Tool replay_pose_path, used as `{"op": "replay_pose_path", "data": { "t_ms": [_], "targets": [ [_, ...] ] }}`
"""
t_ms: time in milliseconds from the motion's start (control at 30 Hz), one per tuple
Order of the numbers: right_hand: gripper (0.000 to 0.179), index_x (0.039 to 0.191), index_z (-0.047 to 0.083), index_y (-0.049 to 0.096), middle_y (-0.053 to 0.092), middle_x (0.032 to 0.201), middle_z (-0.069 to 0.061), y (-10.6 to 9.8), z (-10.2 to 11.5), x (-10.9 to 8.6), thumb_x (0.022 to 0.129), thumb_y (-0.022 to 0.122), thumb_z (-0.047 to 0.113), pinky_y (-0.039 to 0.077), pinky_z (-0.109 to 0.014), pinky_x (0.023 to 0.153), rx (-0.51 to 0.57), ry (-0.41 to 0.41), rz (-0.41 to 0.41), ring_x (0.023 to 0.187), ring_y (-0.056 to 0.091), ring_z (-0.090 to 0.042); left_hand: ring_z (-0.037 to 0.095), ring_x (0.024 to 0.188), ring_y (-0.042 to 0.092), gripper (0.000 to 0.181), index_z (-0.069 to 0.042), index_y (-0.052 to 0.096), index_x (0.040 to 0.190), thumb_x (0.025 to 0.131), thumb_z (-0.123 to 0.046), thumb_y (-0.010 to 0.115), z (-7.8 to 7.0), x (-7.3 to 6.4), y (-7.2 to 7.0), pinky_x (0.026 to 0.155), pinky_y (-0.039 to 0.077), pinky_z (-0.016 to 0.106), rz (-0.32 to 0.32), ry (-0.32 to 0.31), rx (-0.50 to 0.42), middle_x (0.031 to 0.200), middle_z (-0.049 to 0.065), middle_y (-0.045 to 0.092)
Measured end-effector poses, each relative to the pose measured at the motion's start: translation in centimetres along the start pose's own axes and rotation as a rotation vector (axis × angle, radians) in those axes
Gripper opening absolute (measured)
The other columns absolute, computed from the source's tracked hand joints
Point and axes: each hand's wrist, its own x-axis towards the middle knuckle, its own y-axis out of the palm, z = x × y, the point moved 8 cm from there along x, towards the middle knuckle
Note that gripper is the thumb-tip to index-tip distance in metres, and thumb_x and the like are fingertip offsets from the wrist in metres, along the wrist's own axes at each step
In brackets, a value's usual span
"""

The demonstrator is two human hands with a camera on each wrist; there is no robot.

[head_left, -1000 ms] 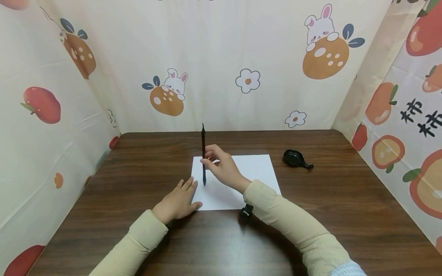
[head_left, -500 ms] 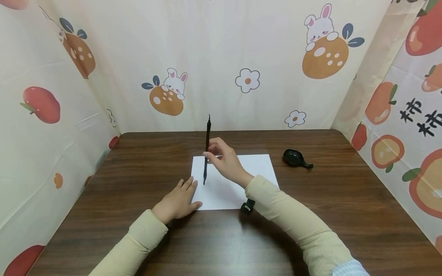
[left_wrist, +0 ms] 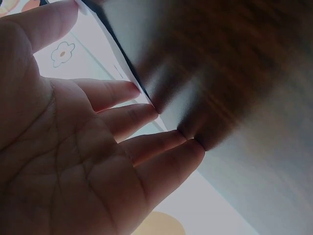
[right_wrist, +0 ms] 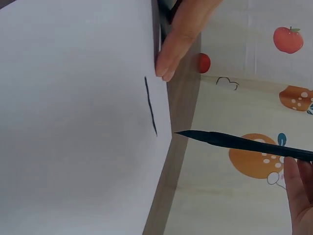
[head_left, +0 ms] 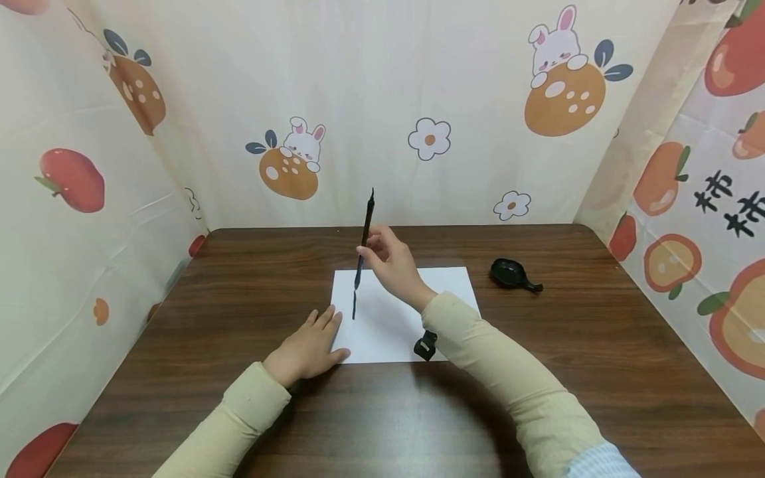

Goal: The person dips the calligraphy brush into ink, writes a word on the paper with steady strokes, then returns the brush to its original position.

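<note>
Printed cloth (head_left: 370, 73) walls in the back and both sides, cream and white with rabbits, flowers, orange and red fruit, and dark written characters on the right. Below it spreads a dark brown wood-grain bench (head_left: 382, 418) with rounded far corners and a soft sheen near the front. A white sheet of paper (head_left: 397, 325) lies at the middle of the bench.

The left hand (head_left: 307, 348), in a pale yellow sleeve, lies with fingers extended at the paper's left edge, thumb over its near left corner. The right hand (head_left: 394, 269) pinches a dark brush (head_left: 366, 229) between thumb and fingers above the paper's far left part; the shaft leans, its top toward the right. The brush's pointed end shows apart from the ink in the right wrist view. A small black dish (head_left: 510, 273) with a stubby handle rests on the bench, right of the paper and well apart from it; whether its dark bowl holds anything cannot be told.

Smallest is a thin black stroke (head_left: 354, 307) on the paper, near the left fingertips. Half a second ago the brush tip stood at its near end and no such line showed; now the brush is farther from the person and leans more. The left hand and the dish have stayed put.
</note>
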Motion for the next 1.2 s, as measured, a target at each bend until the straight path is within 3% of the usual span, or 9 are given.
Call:
{"op": "replay_pose_path", "data": {
  "t_ms": [167, 400, 1200],
  "targets": [
    [0.025, 0.122, 0.013, 0.053, 0.067, 0.102, -0.008, 0.3, -0.8, -0.3, 0.098, 0.060, 0.017, 0.058, -0.032, 0.078, -0.057, 0.007, -0.022, 0.091, 0.068, -0.020, 0.052, 0.144, 0.024, 0.076, 0.000, 0.033, 0.151, 0.094, -0.042, 0.061, -0.1, 0.0, 0.0, 0.112, 0.031, 0.062, -0.001, 0.004, -0.002, 0.160, 0.022, 0.024],
    [0.022, 0.119, 0.012, 0.053, 0.067, 0.103, -0.009, 0.4, -1.1, -0.5, 0.099, 0.059, 0.016, 0.058, -0.036, 0.083, -0.054, -0.007, -0.042, 0.100, 0.067, -0.021, 0.052, 0.144, 0.024, 0.076, 0.000, 0.033, 0.151, 0.094, -0.042, 0.061, -0.2, 0.0, -0.2, 0.113, 0.031, 0.062, 0.000, 0.002, -0.003, 0.160, 0.022, 0.024],
    [0.024, 0.121, 0.011, 0.052, 0.066, 0.101, -0.010, 0.7, -1.2, -1.3, 0.099, 0.059, 0.016, 0.058, -0.031, 0.080, -0.116, -0.008, 0.005, 0.091, 0.067, -0.019, 0.052, 0.144, 0.024, 0.075, 0.001, 0.033, 0.151, 0.095, -0.042, 0.061, 0.0, 0.0, -0.2, 0.115, 0.029, 0.060, -0.004, 0.002, -0.002, 0.160, 0.022, 0.025]
  ]
}}
